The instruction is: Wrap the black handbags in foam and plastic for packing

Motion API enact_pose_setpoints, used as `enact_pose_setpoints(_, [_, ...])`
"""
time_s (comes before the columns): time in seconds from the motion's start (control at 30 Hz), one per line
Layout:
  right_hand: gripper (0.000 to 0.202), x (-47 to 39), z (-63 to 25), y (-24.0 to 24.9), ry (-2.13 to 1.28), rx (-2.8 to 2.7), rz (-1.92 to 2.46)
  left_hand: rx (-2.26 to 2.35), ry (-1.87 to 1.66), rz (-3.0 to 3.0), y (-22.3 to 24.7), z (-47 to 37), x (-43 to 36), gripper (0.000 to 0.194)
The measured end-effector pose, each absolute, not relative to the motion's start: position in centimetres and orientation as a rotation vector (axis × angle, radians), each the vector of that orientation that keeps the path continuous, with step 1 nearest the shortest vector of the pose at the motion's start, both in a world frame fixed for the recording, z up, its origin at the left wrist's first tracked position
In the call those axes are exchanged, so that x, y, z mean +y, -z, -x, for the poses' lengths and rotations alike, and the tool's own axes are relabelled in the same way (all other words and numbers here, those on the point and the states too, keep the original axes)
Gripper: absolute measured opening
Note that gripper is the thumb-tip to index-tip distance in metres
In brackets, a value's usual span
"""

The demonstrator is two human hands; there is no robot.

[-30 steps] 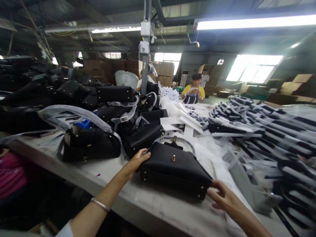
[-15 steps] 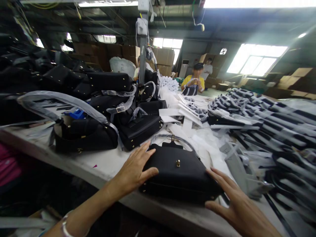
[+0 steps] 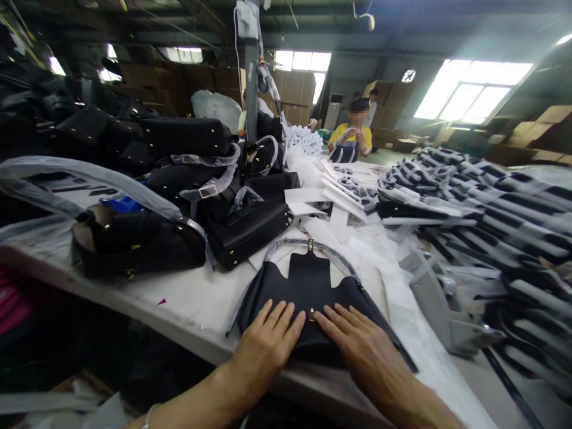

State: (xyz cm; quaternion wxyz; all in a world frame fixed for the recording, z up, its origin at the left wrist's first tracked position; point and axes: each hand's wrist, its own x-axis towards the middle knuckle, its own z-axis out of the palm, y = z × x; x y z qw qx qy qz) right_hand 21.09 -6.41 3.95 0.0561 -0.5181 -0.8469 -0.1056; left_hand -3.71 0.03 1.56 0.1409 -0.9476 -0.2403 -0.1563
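Observation:
A black handbag [image 3: 308, 292] lies at the front edge of the worktable, its plastic-wrapped handle [image 3: 333, 252] arching away from me. A tab with a gold fitting [image 3: 310, 244] points to the far side, and a gold clasp [image 3: 311, 314] sits on the bag's front panel. My left hand [image 3: 271, 335] rests flat on the panel left of the clasp, fingers stretched out. To the right of the clasp, my right hand [image 3: 353, 336] lies flat the same way. Both palms hide the bag's near part.
An opened black handbag [image 3: 147, 241] with a wrapped strap stands to the left. Behind it are stacked black bags [image 3: 250, 229]. On the right are a grey tape dispenser [image 3: 440, 304] and a heap of wrapped straps [image 3: 491, 202]. A person in yellow [image 3: 351, 140] works farther back.
Both hands have moved from the bag's sides inward onto its front panel. The bag now lies flatter, with its tab more exposed. The view has shifted slightly.

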Motion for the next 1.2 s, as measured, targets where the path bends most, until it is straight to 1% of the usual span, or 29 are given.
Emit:
enact_pose_setpoints(0.1, [0.069, -7.5, -20.8, -1.4, 0.507, -2.49, 1.524, -0.693, 0.451, 2.735, -1.1, 4.2, -0.6, 0.056])
enact_pose_setpoints(0.2, [0.072, -8.5, -20.7, 0.3, 0.556, -2.445, 1.531, -0.665, 0.356, 2.837, -1.5, 4.5, -1.1, 0.077])
enact_pose_setpoints(0.27, [0.07, -8.7, -20.7, -0.1, 0.452, -2.456, 1.578, -0.654, 0.296, 2.898, -1.4, 4.5, -1.4, 0.089])
enact_pose_setpoints(0.33, [0.069, -8.2, -20.4, -1.9, 0.227, -2.512, 1.611, -0.683, 0.274, 2.91, -0.8, 4.3, -1.5, 0.092])
enact_pose_setpoints(0.43, [0.072, -5.9, -19.6, -5.8, -0.137, -2.499, 1.668, -0.726, 0.271, 2.884, 0.9, 3.9, -1.5, 0.09])
enact_pose_setpoints(0.5, [0.075, -4.0, -19.3, -7.6, -0.279, -2.484, 1.598, -0.723, 0.269, 2.876, 1.9, 3.8, -1.3, 0.088])
enact_pose_setpoints(0.6, [0.07, -1.9, -19.4, -7.7, -0.463, -2.534, 1.471, -0.69, 0.244, 2.926, 2.0, 4.1, -0.8, 0.096])
enact_pose_setpoints(0.67, [0.065, -1.3, -19.7, -6.6, -0.541, -2.514, 1.505, -0.633, 0.252, 2.998, 0.8, 4.3, -0.3, 0.098])
enact_pose_setpoints(0.7, [0.064, -1.3, -19.9, -6.1, -0.559, -2.494, 1.528, -0.611, 0.252, 3.049, -0.2, 4.3, 0.0, 0.093])
enact_pose_setpoints(0.8, [0.06, -1.5, -20.3, -5.0, -0.601, -2.461, 1.535, -0.759, 0.234, 3.187, -4.0, 3.4, 1.1, 0.051])
enact_pose_setpoints(0.83, [0.059, -1.6, -20.3, -4.8, -0.616, -2.455, 1.531, -0.879, 0.252, 3.189, -5.2, 2.8, 1.5, 0.043])
enact_pose_setpoints(0.87, [0.059, -1.7, -20.3, -4.5, -0.622, -2.447, 1.53, -0.902, 0.273, 3.194, -6.0, 2.1, 1.9, 0.047])
enact_pose_setpoints(0.93, [0.061, -1.8, -20.3, -3.9, -0.592, -2.429, 1.53, -0.789, 0.252, 3.186, -6.4, 0.7, 2.6, 0.072])
enact_pose_setpoints(0.97, [0.063, -1.8, -20.4, -3.6, -0.554, -2.424, 1.531, -0.697, 0.202, 3.172, -5.9, 0.2, 3.0, 0.087])
enact_pose_setpoints(1.0, [0.066, -1.8, -20.6, -3.4, -0.516, -2.427, 1.529, -0.631, 0.142, 3.144, -5.0, -0.2, 3.3, 0.096])
enact_pose_setpoints(1.03, [0.069, -1.8, -20.8, -3.4, -0.492, -2.444, 1.521, -0.602, 0.092, 3.109, -4.0, -0.4, 3.5, 0.099])
enact_pose_setpoints(1.1, [0.072, -1.8, -21.6, -3.8, -0.51, -2.52, 1.472, -0.587, 0.1, 3.042, -1.6, -0.4, 3.9, 0.093])
enact_pose_setpoints(1.17, [0.063, -1.6, -22.5, -4.4, -0.532, -2.584, 1.436, -0.587, 0.205, 2.976, 0.4, -0.2, 4.2, 0.082])
enact_pose_setpoints(1.2, [0.058, -1.5, -23.0, -4.5, -0.488, -2.595, 1.441, -0.584, 0.269, 2.939, 1.0, 0.0, 4.3, 0.077])
